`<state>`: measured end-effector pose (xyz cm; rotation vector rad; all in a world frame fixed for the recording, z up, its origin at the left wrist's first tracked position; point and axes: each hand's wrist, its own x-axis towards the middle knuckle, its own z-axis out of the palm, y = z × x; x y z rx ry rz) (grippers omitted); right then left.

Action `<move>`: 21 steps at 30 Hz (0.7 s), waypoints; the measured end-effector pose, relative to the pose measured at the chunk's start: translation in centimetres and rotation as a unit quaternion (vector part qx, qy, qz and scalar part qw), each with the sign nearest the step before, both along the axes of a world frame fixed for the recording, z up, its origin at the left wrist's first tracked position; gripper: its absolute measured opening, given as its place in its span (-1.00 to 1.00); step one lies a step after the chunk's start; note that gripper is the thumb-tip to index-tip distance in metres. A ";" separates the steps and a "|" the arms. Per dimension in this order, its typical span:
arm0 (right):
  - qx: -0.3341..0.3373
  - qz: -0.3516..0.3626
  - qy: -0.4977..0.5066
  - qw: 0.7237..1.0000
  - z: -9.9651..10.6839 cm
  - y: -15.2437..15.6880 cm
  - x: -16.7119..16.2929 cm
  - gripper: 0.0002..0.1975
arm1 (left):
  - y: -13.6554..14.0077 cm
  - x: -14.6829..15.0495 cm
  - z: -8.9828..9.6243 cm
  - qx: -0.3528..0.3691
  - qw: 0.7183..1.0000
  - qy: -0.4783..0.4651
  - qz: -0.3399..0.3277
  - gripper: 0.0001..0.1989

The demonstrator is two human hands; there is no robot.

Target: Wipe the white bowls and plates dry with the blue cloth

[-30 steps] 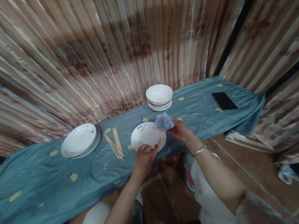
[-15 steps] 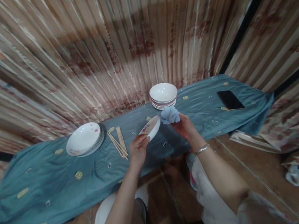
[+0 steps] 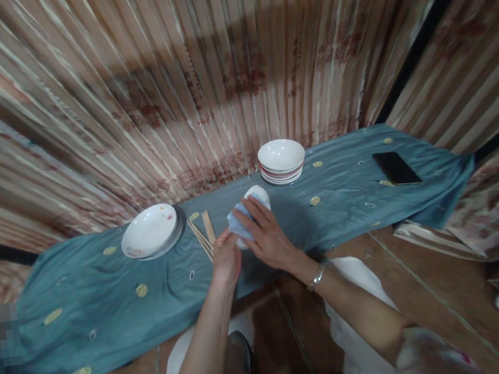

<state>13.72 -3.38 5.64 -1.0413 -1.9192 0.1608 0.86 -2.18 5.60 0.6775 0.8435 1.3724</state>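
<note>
Above the middle of the cloth-covered table, my left hand [image 3: 226,258] grips a small white dish [image 3: 258,194] by its near edge. My right hand [image 3: 266,234] presses a light blue cloth [image 3: 240,223] against this dish, its fingers bent over the cloth. Most of the dish is hidden behind the cloth and my fingers; only its far rim and side show. Just left of my left hand lie several wooden chopsticks [image 3: 203,238]. Beyond my right hand stands a stack of white bowls [image 3: 281,156].
A stack of white plates [image 3: 149,229] with flower prints sits left of the chopsticks. A black phone [image 3: 395,167] lies at the right. The teal tablecloth [image 3: 101,296] hangs over the front edge. Pleated curtains [image 3: 212,61] rise behind the table.
My right hand has moved left with the blue cloth and now holds it against the dish. The dish has turned and is largely covered. The view has shifted slightly.
</note>
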 end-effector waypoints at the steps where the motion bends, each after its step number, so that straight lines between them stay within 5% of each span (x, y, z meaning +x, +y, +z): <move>1: 0.003 -0.014 -0.037 0.999 -0.2 0.1 -0.5 -0.52 | 0.1 -0.2 0.0 0.000 1.000 0.003 0.000 -0.79; 6: 0.015 -0.050 -0.055 0.997 -0.7 2.0 -0.8 -0.53 | 0.2 -1.1 0.2 -0.020 1.000 0.002 -0.013 -0.68; 12: -0.033 -0.049 0.127 0.990 -1.6 4.8 0.8 -0.53 | 0.0 -1.5 0.2 -0.039 0.999 -0.002 -0.018 -0.61; 16: -0.129 -0.051 0.314 0.939 -3.4 7.1 1.7 -0.57 | 0.0 -1.8 0.0 -0.048 0.999 0.006 -0.016 -0.59; 21: -0.226 -0.064 0.425 0.874 -5.5 9.1 1.9 -0.57 | 0.2 -2.1 0.0 -0.046 0.999 0.017 -0.013 -0.62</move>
